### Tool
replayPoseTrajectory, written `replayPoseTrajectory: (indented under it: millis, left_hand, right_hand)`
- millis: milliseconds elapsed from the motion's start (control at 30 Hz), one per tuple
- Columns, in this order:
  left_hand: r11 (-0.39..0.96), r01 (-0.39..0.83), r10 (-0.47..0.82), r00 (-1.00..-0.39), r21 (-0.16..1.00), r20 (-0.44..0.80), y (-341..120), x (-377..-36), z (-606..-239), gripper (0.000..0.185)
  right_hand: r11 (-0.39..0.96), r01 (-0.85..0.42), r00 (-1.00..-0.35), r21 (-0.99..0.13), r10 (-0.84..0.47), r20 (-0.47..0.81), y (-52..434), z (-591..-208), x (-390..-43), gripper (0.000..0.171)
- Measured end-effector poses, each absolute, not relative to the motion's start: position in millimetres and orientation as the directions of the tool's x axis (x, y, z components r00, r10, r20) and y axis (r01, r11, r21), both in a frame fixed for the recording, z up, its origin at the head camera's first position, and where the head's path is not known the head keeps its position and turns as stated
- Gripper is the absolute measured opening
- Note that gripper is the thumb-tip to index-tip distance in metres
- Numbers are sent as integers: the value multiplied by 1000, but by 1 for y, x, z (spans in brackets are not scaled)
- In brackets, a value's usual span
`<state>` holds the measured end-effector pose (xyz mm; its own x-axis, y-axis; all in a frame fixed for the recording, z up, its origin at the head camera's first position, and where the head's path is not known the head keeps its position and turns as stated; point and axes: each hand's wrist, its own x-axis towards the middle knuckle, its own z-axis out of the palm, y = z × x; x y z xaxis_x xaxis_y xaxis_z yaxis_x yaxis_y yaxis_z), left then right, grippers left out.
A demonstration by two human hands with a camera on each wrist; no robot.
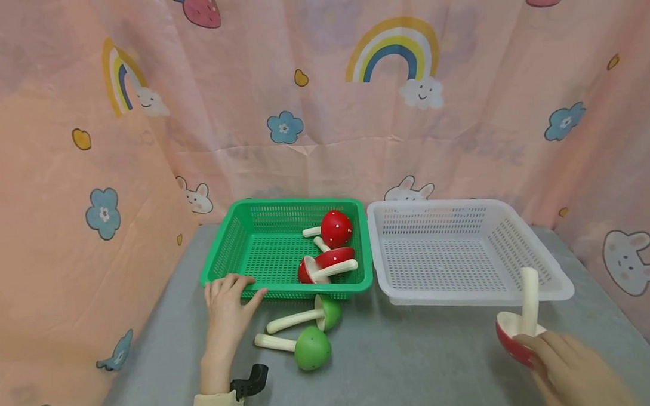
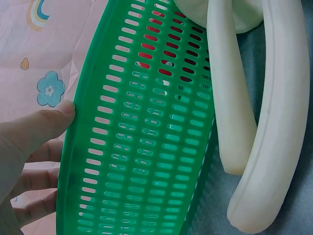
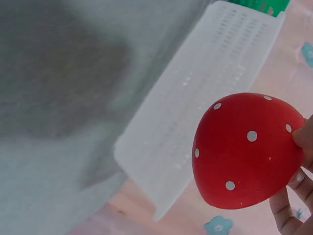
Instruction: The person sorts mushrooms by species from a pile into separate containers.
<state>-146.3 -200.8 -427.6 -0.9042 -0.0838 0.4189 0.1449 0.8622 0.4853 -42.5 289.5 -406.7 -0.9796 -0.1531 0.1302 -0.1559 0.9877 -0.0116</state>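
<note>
My left hand (image 1: 227, 305) is at the front rim of the green basket (image 1: 219, 254), its fingers over the edge and the thumb on the outer side, as the left wrist view also shows. Inside that basket, on the right, lie red toy mushrooms (image 1: 335, 229) with white dots and pale stems. Two green toy mushrooms (image 1: 313, 348) lie on the table just in front of it. My right hand (image 1: 569, 362) grips another red mushroom (image 3: 247, 152) by its cap, stem pointing up, above the table near the white basket's front right corner.
A white basket (image 1: 440, 264) with nothing in it stands right beside the green one. Both rest on a grey table (image 1: 416, 355). A pink patterned curtain (image 1: 321, 107) hangs behind and at the sides.
</note>
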Motion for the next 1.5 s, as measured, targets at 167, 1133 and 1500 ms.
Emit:
replayPoseTrajectory:
  millis: [167, 1133, 1500]
  left_hand:
    - [860, 128, -83, -920, 493, 383, -202, -146, -427, 34]
    - [866, 127, -85, -916, 484, 391, -199, -147, -427, 34]
    - [865, 133, -87, -910, 484, 406, -200, -147, -427, 32]
  right_hand:
    - [935, -350, -848, 48, -338, 408, 277, -402, -48, 54]
    - [691, -683, -630, -236, -394, 670, 187, -385, -105, 26]
    - [592, -747, -596, -304, -393, 700, 142, -383, -136, 35]
